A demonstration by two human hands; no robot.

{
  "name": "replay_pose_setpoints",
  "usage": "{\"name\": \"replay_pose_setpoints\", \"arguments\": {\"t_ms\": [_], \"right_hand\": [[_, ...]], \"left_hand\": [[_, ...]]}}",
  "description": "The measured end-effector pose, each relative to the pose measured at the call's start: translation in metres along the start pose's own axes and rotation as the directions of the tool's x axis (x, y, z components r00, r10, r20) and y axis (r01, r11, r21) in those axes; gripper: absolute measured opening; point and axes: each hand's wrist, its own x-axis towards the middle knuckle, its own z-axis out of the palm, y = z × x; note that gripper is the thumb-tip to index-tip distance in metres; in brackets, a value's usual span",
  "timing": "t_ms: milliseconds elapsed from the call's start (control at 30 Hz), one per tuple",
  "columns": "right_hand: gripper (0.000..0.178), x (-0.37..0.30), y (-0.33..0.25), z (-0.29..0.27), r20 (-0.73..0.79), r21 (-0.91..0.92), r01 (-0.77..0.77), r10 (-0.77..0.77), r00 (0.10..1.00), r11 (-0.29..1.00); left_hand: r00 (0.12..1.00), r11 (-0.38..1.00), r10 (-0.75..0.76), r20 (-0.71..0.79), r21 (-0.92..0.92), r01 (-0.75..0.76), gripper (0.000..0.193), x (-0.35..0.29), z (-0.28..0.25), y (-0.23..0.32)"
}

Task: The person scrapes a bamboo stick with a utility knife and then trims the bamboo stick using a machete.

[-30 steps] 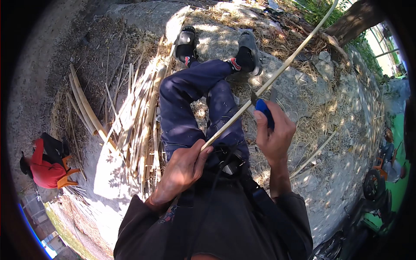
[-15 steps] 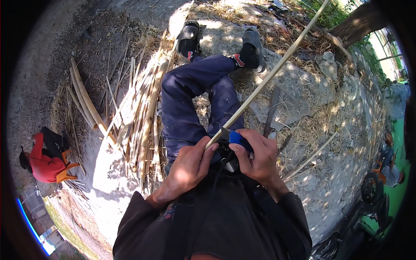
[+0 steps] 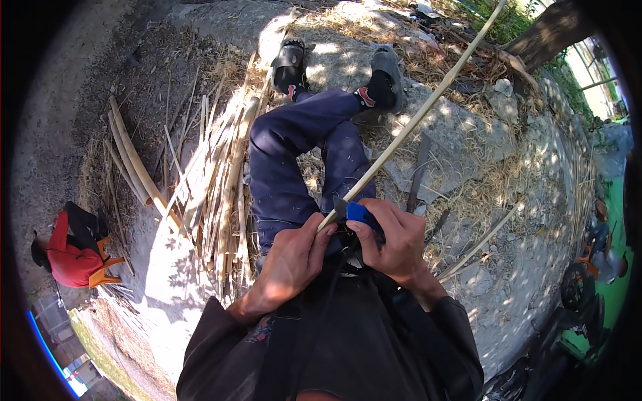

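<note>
Between the thumb and fingers of my left hand [image 3: 291,255] is the near end of a long pale bamboo strip [image 3: 409,127]. The strip slants up and away to the right, past my knees and feet. My right hand [image 3: 393,242] is closed around the blue handle of a short knife [image 3: 361,215]. Its dark, broad blade [image 3: 340,206] touches the strip just beyond my left fingertips. My right fingers partly hide the handle.
Split bamboo strips [image 3: 224,180] lie heaped left of my legs [image 3: 294,160], with thicker curved pieces [image 3: 134,154] beyond. A long dark flat blade-like piece [image 3: 419,172] rests on the rock to the right. A person in red [image 3: 72,247] sits at far left; a motorcycle [image 3: 576,301] stands far right.
The knife and my right hand have shifted slightly left, toward my left hand. The bamboo strip has stayed almost in place, still in my left hand.
</note>
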Motion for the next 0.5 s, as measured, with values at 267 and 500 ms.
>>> {"name": "replay_pose_setpoints", "arguments": {"t_ms": [267,500], "right_hand": [[0.028,0.009,0.007,-0.009,-0.082,-0.072,0.037,-0.043,0.996,0.997],[0.028,0.029,0.022,-0.026,-0.143,-0.091,0.038,-0.050,0.988,0.995]], "left_hand": [[0.999,0.999,0.035,-0.010,0.032,-0.034,0.013,0.000,-0.001,0.003],[0.997,0.997,0.073,-0.030,0.019,-0.073,0.013,-0.005,-0.004,0.002]]}}
